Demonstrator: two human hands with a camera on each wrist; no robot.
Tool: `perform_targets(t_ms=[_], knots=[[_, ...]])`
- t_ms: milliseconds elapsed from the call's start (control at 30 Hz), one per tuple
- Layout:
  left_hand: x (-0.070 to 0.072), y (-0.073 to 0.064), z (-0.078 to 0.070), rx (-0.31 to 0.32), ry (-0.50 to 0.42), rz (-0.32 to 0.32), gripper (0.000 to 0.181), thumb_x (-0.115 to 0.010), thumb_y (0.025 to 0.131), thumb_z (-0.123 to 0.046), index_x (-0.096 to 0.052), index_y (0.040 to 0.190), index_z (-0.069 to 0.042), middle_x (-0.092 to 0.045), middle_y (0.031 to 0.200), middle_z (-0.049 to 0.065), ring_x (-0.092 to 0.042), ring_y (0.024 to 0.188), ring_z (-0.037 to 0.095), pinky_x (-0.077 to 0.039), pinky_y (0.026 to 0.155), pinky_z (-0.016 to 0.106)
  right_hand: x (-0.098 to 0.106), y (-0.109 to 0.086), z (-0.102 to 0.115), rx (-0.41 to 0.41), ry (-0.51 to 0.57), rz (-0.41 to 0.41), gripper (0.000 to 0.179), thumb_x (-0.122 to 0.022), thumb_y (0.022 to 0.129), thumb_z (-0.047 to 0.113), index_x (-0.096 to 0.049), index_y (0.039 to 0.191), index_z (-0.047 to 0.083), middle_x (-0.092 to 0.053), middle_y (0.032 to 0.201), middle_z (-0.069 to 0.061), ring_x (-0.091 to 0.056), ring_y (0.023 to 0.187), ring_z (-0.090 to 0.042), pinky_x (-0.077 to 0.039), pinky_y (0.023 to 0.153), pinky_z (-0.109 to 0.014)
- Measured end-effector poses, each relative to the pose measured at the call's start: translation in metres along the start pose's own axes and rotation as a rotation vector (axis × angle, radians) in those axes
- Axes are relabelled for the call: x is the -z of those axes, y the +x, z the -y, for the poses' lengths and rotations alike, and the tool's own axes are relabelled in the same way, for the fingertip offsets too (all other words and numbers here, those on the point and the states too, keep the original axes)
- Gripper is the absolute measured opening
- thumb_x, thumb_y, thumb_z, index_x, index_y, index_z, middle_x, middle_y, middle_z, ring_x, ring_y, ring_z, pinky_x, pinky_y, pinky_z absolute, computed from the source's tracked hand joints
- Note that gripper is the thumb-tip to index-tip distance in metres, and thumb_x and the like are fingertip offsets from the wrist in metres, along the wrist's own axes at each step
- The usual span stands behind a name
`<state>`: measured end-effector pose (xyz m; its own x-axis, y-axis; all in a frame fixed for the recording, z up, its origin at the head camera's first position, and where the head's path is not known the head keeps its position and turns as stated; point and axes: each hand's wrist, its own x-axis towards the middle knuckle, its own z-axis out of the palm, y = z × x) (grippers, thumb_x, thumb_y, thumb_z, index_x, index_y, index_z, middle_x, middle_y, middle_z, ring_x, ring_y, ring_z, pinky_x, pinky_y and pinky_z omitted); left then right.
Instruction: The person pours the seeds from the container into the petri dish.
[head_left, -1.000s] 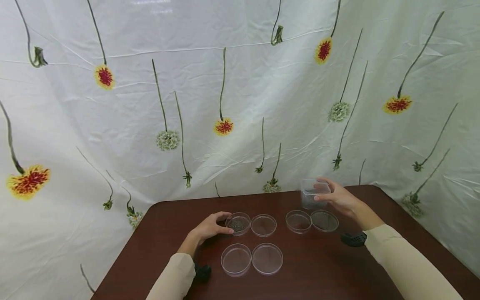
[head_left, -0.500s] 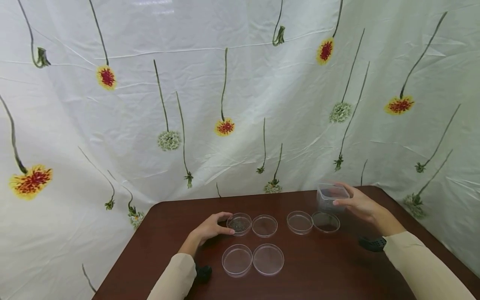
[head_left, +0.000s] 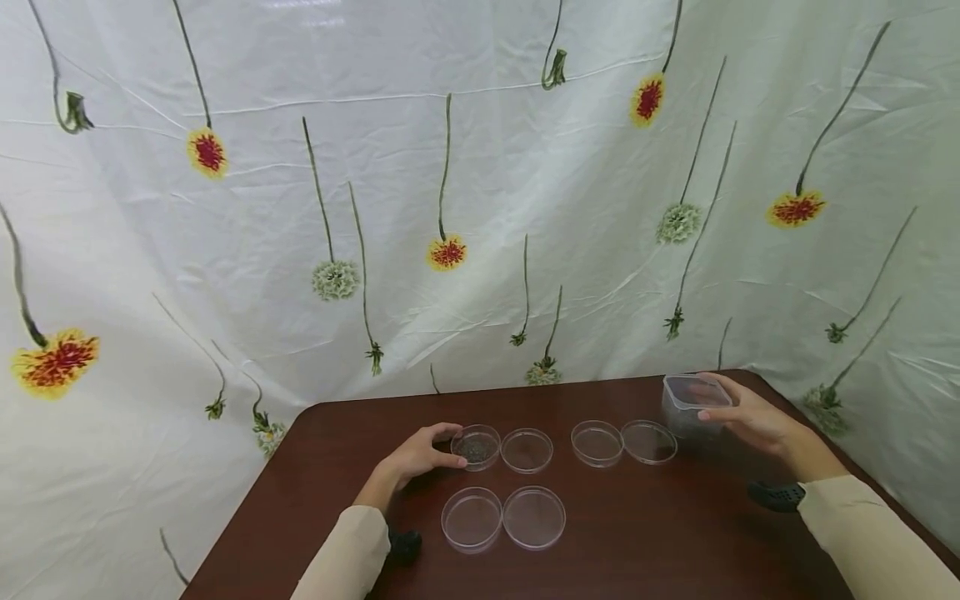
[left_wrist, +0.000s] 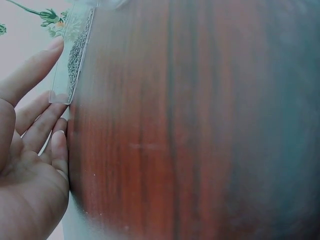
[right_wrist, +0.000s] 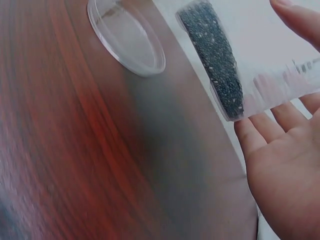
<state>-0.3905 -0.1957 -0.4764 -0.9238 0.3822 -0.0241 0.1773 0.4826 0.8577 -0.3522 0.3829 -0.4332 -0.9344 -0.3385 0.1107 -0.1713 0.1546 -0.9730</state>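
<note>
My left hand (head_left: 414, 454) holds the side of a clear petri dish (head_left: 487, 466) between thumb and fingers at the left of the row. Small grey grains (left_wrist: 78, 52) lie in a low heap inside that dish. At the right end, my right hand (head_left: 753, 421) grips a clear square-mouthed plastic tub (head_left: 686, 396) between thumb and fingers. Dark, tiny seeds (right_wrist: 212, 55) fill its lower part in the right wrist view. The tub stands near the table's back right, just right of the last petri dish (head_left: 649, 460). Whether its base touches the table I cannot tell.
More petri dishes stand on the dark red-brown table (head_left: 600, 533): one dish (head_left: 527, 470) beside the left one, another dish (head_left: 597, 463) farther right, and a front pair, left dish (head_left: 472, 546) and right dish (head_left: 534, 546). A flower-printed curtain (head_left: 480, 183) hangs behind.
My right hand has carried the tub rightward and lowered it, from behind the right-hand dishes to beside the last one. My left hand has stayed at its dish.
</note>
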Motion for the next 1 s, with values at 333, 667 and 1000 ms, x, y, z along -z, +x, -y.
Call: perform_targets(t_ms=[333, 667, 1000], knots=[[0.001, -0.004, 0.0, 0.007, 0.001, 0.001, 0.068, -0.086, 0.088, -0.019, -0.056, 0.147, -0.004, -0.054, 0.147, 0.017, -0.041, 0.141, 0.042, -0.035, 0.112, 0.06, 0.015, -0.018, -0.016, -0.031, -0.029, 0.057, 0.071, -0.063, 0.101, 0.004, -0.025, 0.16, 0.016, -0.042, 0.143, 0.014, -0.044, 0.121, 0.011, -0.022, 0.105, -0.074], [0.001, -0.002, -0.002, -0.001, 0.0, 0.004, 0.068, -0.086, 0.088, -0.02, -0.056, 0.146, -0.004, -0.055, 0.146, 0.016, -0.042, 0.141, 0.041, -0.036, 0.112, 0.059, 0.029, -0.035, -0.036, -0.091, -0.018, 0.08, 0.081, -0.062, 0.101, 0.001, -0.011, 0.163, 0.015, -0.021, 0.161, -0.012, -0.039, 0.12, 0.018, -0.043, 0.093, -0.021], [0.001, -0.003, -0.001, -0.003, 0.0, 0.004, 0.068, -0.086, 0.088, -0.02, -0.056, 0.147, -0.003, -0.054, 0.146, 0.017, -0.042, 0.141, 0.042, -0.036, 0.111, 0.06, 0.025, -0.028, -0.025, -0.14, -0.069, 0.108, 0.099, -0.066, 0.099, 0.0, 0.009, 0.163, 0.005, 0.006, 0.163, -0.038, 0.001, 0.149, -0.055, -0.04, 0.103, -0.034]])
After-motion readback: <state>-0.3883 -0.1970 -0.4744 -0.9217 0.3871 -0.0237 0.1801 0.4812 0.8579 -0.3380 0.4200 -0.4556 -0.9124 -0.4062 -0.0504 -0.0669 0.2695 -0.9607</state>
